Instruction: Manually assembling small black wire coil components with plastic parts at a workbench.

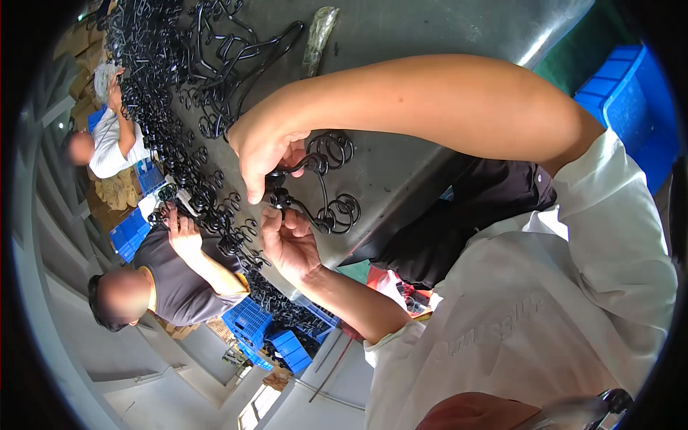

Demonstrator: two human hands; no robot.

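A black double-coil wire spring (pixel 342 213) lies between my hands, its two coils joined by a length of wire and turned toward the table edge. My right hand (pixel 266 147) reaches in from above with bent fingers closed around the wire by the upper coil. Lower down, my left hand (pixel 290 247), palm turned up, pinches the end by the lower coil. Small dark parts sit on the wire between the two hands; the fingers partly hide them. Larger bent black wire pieces (pixel 233 50) lie beyond my right wrist.
A long heap of black springs (pixel 154 93) runs along the far side of the grey metal table (pixel 408 29). A clear plastic wrapper (pixel 319 39) lies on it. Two co-workers handle pieces across the heap. Blue crates (pixel 247 320) stand beyond; a blue bin (pixel 631 100) is at right.
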